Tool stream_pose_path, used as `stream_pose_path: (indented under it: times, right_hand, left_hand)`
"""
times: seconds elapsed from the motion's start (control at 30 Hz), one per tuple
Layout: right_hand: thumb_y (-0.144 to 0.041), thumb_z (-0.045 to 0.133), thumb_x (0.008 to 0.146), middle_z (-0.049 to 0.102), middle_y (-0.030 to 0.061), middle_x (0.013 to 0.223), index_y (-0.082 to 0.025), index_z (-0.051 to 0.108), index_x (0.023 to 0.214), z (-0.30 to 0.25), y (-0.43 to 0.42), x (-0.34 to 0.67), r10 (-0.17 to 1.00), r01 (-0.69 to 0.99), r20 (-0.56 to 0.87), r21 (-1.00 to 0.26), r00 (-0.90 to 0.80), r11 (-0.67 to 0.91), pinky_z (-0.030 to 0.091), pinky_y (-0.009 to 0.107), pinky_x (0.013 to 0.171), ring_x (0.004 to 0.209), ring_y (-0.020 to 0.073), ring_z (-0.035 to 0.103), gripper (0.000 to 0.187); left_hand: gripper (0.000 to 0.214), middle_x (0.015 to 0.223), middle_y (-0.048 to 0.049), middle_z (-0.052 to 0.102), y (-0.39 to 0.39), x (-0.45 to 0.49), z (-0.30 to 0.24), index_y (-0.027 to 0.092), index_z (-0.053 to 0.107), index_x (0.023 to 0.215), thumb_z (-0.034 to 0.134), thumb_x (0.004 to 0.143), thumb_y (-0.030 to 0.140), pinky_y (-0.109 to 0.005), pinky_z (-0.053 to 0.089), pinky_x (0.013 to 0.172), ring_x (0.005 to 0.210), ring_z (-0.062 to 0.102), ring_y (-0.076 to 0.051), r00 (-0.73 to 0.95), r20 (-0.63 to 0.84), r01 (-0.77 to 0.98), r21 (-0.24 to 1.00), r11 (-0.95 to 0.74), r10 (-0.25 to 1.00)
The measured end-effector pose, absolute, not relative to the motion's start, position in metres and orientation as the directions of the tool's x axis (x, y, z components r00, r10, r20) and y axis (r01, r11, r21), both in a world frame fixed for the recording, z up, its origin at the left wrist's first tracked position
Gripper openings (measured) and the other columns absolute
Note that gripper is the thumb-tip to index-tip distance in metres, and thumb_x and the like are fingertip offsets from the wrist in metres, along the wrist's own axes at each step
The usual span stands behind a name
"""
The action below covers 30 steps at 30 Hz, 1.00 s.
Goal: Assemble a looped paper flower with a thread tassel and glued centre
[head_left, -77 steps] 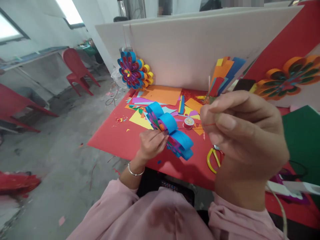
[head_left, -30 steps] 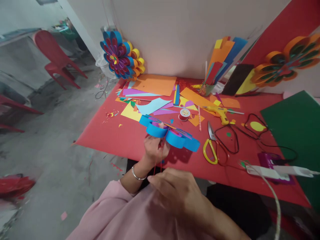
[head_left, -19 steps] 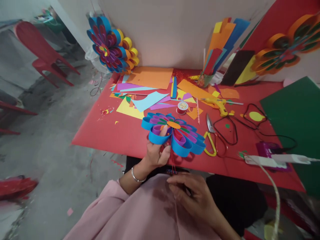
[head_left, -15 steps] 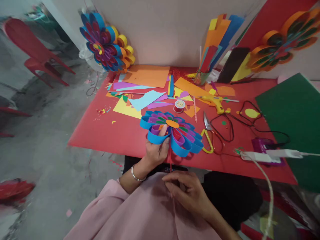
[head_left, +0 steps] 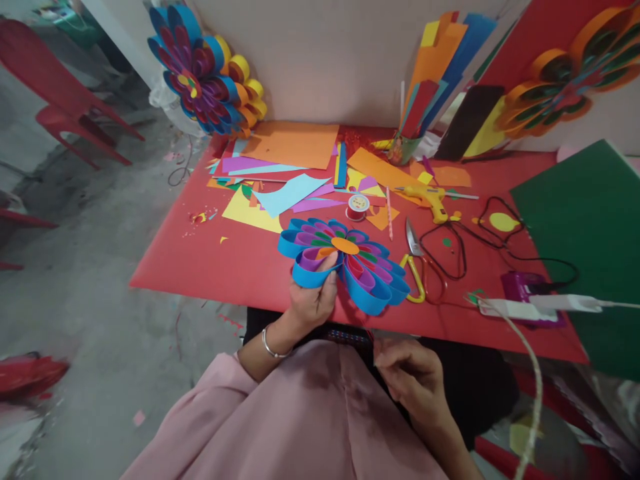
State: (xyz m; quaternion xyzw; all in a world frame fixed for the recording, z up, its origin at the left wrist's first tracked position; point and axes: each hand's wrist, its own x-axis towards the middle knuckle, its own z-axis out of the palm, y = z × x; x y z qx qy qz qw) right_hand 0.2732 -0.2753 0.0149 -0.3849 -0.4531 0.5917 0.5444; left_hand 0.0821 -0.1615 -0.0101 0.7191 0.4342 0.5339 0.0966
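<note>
A layered paper flower (head_left: 370, 299) with blue outer loops, purple, green and red inner loops and an orange oval centre is held above the table's front edge. My left hand (head_left: 313, 300) grips it from the near left, thumb inside a petal and fingers beneath. My right hand (head_left: 413, 377) is closed over my lap, below and right of the flower, fingertips pinched together. A trace of red shows by those fingertips, but what they hold is too small to make out. Scissors (head_left: 414, 260) with yellow and red handles lie just right of the flower.
On the red table (head_left: 175, 260) lie a thread spool (head_left: 357, 207), a pink candle-like stick (head_left: 389, 213), a yellow glue gun (head_left: 427, 199) with cable, paper scraps and a white power strip (head_left: 517, 309). A cup (head_left: 403, 148) holds paper strips. Finished flowers (head_left: 200, 80) hang behind.
My right hand has moved right, away from beneath the flower. The red thread that hung below the flower no longer shows clearly there. My left hand keeps its grip.
</note>
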Motion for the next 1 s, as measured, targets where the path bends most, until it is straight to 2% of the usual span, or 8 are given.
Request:
stream_pose_path:
  times: [0.13, 0.2, 0.3, 0.4, 0.6, 0.67, 0.83, 1.0]
  right_hand:
    - [-0.017, 0.063, 0.095, 0.055, -0.0056, 0.053, -0.026, 0.076, 0.087, 0.017, -0.271, 0.268, 0.959, -0.221, 0.199, -0.963, -0.199, 0.154, 0.039, 0.024, 0.05, 0.046, 0.0104, 0.049, 0.018]
    - [-0.015, 0.061, 0.096, 0.061, -0.0057, 0.055, -0.027, 0.075, 0.093, 0.019, -0.269, 0.267, 0.949, -0.139, 0.219, -0.972, -0.225, 0.192, 0.043, 0.023, 0.05, 0.047, 0.0107, 0.055, 0.019]
    - [-0.013, 0.064, 0.095, 0.077, -0.0013, 0.075, -0.026, 0.073, 0.112, 0.021, -0.267, 0.269, 0.947, 0.173, 0.262, -0.94, -0.186, 0.294, 0.054, 0.022, 0.056, 0.06, 0.0134, 0.072, 0.023]
    - [-0.01, 0.068, 0.093, 0.084, 0.0076, 0.102, -0.023, 0.072, 0.11, 0.019, -0.267, 0.272, 0.909, 0.45, 0.379, -0.79, -0.174, 0.416, 0.061, 0.024, 0.069, 0.09, 0.0198, 0.082, 0.021]
    - [-0.016, 0.064, 0.097, 0.079, 0.0118, 0.125, -0.021, 0.071, 0.114, 0.003, -0.275, 0.261, 0.901, 0.441, 0.273, -0.8, -0.337, 0.407, 0.066, 0.026, 0.082, 0.106, 0.0215, 0.08, 0.019]
    - [-0.014, 0.065, 0.097, 0.078, 0.0121, 0.127, -0.02, 0.072, 0.114, 0.001, -0.276, 0.258, 0.893, 0.46, 0.335, -0.769, -0.302, 0.444, 0.065, 0.027, 0.086, 0.106, 0.0207, 0.08, 0.02]
    - [-0.003, 0.072, 0.087, 0.08, 0.0061, 0.089, -0.017, 0.071, 0.109, 0.03, -0.258, 0.265, 0.72, 0.61, 0.694, -0.559, -0.028, 0.562, 0.06, 0.027, 0.073, 0.078, 0.016, 0.075, 0.026]
    - [-0.028, 0.081, 0.088, 0.076, 0.0115, 0.108, -0.019, 0.066, 0.123, 0.063, -0.222, 0.257, 0.689, 0.805, 0.722, -0.374, -0.058, 0.46, 0.056, 0.046, 0.096, 0.104, 0.0281, 0.072, 0.039]
  left_hand:
    - [0.035, 0.109, -0.014, 0.082, -0.163, 0.085, -0.009, 0.017, 0.072, 0.134, 0.057, 0.103, 0.026, -0.027, 0.067, 0.071, 0.072, 0.079, -0.017, 0.03, 0.675, 0.542, 0.609, -0.579, 0.737]
    - [0.034, 0.112, -0.0143, 0.081, -0.162, 0.086, -0.007, 0.017, 0.073, 0.132, 0.058, 0.102, 0.024, -0.031, 0.068, 0.081, 0.084, 0.081, -0.02, 0.036, 0.692, 0.546, 0.591, -0.594, 0.721]
    - [0.033, 0.121, -0.0144, 0.079, -0.159, 0.087, -0.004, 0.017, 0.074, 0.13, 0.06, 0.1, 0.019, -0.039, 0.064, 0.101, 0.11, 0.078, -0.026, 0.053, 0.723, 0.536, 0.561, -0.631, 0.688]
    - [0.033, 0.121, -0.0129, 0.08, -0.157, 0.088, -0.003, 0.018, 0.074, 0.129, 0.061, 0.099, 0.018, -0.041, 0.063, 0.104, 0.115, 0.077, -0.027, 0.052, 0.724, 0.52, 0.568, -0.638, 0.687]
    - [0.027, 0.096, -0.0092, 0.082, -0.159, 0.096, 0.007, 0.019, 0.082, 0.105, 0.057, 0.104, 0.03, -0.041, 0.065, 0.097, 0.097, 0.079, -0.024, -0.047, 0.543, 0.327, 0.801, -0.501, 0.838]
    - [0.033, 0.085, -0.008, 0.08, -0.159, 0.098, 0.01, 0.02, 0.081, 0.092, 0.056, 0.105, 0.035, -0.041, 0.065, 0.095, 0.092, 0.079, -0.024, -0.076, 0.486, 0.256, 0.853, -0.454, 0.871]
    - [0.045, 0.064, -0.0049, 0.07, -0.16, 0.101, 0.013, 0.02, 0.071, 0.067, 0.059, 0.102, 0.044, -0.039, 0.063, 0.086, 0.077, 0.073, -0.022, -0.061, 0.396, 0.171, 0.908, -0.381, 0.916]
    - [0.054, 0.056, -0.0017, 0.059, -0.167, 0.104, 0.014, 0.02, 0.06, 0.057, 0.057, 0.102, 0.049, -0.032, 0.057, 0.065, 0.058, 0.058, -0.015, 0.003, 0.287, 0.085, 0.955, -0.286, 0.958]
